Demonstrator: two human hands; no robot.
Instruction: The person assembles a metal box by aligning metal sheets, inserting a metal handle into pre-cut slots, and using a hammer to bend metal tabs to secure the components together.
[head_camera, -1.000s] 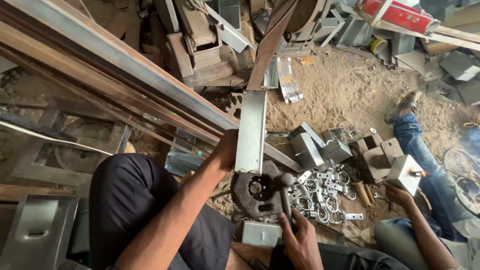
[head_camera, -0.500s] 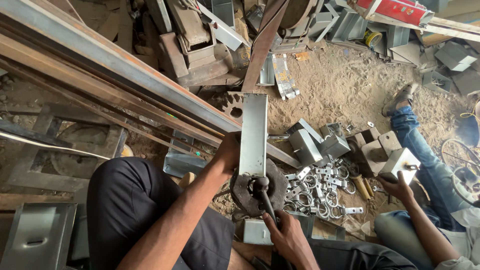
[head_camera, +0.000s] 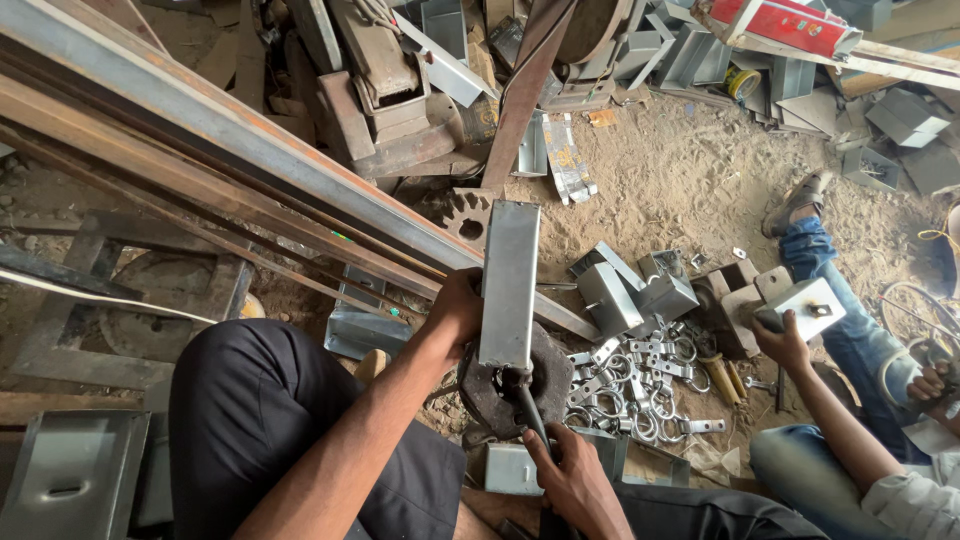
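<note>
Steel channel (head_camera: 509, 285), one; two hands (head_camera: 455, 310).

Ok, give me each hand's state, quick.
Left hand: closed on the edge of the grey metal channel.
Right hand: closed around the dark tool handle.

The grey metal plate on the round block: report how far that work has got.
Done: a heap of finished-looking metal clips and folded grey boxes lies beside the round block. In hand: the left hand steadies the grey plate on the block, the right hand grips a dark tool handle at its lower end. Left: cannot tell how many pieces remain.
</note>
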